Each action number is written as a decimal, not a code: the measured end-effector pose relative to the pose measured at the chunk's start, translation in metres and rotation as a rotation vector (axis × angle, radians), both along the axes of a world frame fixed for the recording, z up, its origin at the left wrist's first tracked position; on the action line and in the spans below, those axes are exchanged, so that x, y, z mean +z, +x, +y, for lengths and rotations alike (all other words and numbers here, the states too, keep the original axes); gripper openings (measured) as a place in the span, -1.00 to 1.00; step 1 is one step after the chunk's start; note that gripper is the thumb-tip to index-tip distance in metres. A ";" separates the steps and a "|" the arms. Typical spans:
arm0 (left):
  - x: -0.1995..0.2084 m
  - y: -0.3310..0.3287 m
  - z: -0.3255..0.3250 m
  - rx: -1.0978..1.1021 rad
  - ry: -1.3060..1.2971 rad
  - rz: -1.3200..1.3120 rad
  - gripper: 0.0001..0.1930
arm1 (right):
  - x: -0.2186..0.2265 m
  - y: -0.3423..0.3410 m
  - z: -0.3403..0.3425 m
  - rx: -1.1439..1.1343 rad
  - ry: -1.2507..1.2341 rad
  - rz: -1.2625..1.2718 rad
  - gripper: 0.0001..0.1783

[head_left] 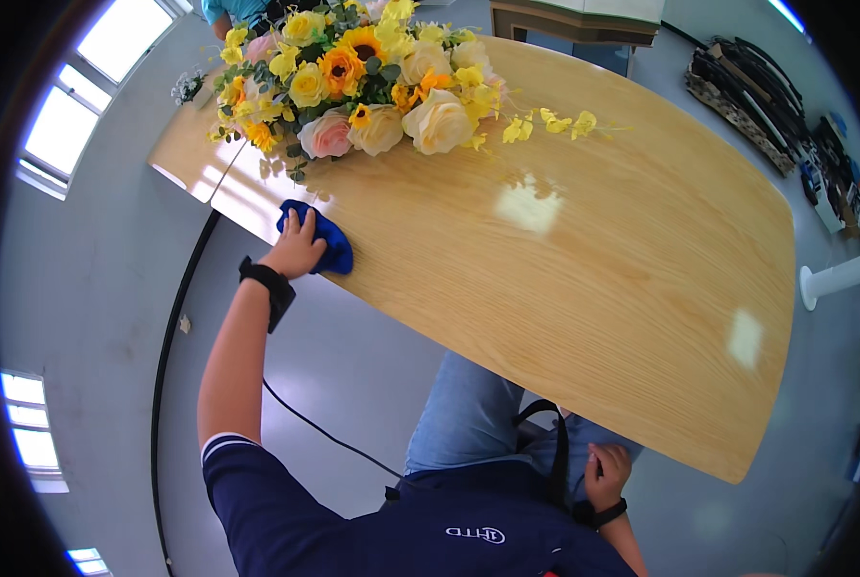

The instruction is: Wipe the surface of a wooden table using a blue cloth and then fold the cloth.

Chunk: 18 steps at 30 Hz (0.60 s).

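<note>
A crumpled dark blue cloth (333, 248) lies on the left part of the wooden table (584, 279), by its near edge. On top of it rests my left hand (297, 248), fingers bent over the fabric and pressing it against the tabletop. My left arm reaches out straight and has a black band at the wrist. My right hand (609, 475) is down by my lap, below the table's near edge. Its fingers are curled in, and I see nothing in them. A black band circles that wrist too.
A large arrangement of yellow, orange, pink and cream flowers (363, 91) stands at the table's far left, with sprays trailing right. A small potted plant (189, 88) is beyond it. Another person's blue sleeve (242, 10) shows at the back. A black cable (329, 435) runs below the table.
</note>
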<state>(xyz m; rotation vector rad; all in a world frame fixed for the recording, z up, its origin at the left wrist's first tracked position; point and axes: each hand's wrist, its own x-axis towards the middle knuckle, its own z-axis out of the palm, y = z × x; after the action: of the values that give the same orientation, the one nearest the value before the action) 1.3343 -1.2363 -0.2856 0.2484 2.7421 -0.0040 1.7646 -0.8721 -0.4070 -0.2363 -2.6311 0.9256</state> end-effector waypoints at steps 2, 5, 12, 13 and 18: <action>-0.009 -0.031 -0.027 -0.034 -0.091 -0.071 -0.36 | -0.001 -0.002 -0.002 -0.004 0.012 -0.002 -0.86; -0.006 -0.061 -0.034 0.062 -0.114 -0.100 -0.32 | -0.002 -0.003 -0.002 -0.016 0.026 -0.032 -0.86; -0.043 -0.138 -0.078 0.159 0.014 0.125 -0.27 | -0.007 -0.005 -0.002 -0.047 0.059 -0.072 -0.85; -0.043 -0.144 -0.072 0.178 -0.013 0.120 -0.30 | -0.006 -0.006 -0.002 -0.063 0.073 -0.080 -0.84; -0.058 -0.165 -0.078 -0.106 -0.212 0.161 -0.71 | 0.002 -0.016 -0.004 -0.052 0.083 -0.139 -0.79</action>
<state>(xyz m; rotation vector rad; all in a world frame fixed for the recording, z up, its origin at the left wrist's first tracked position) 1.1698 -1.3143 -0.3439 0.3463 2.8546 -0.3553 1.7485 -0.8764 -0.4055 -0.3589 -2.7689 0.8074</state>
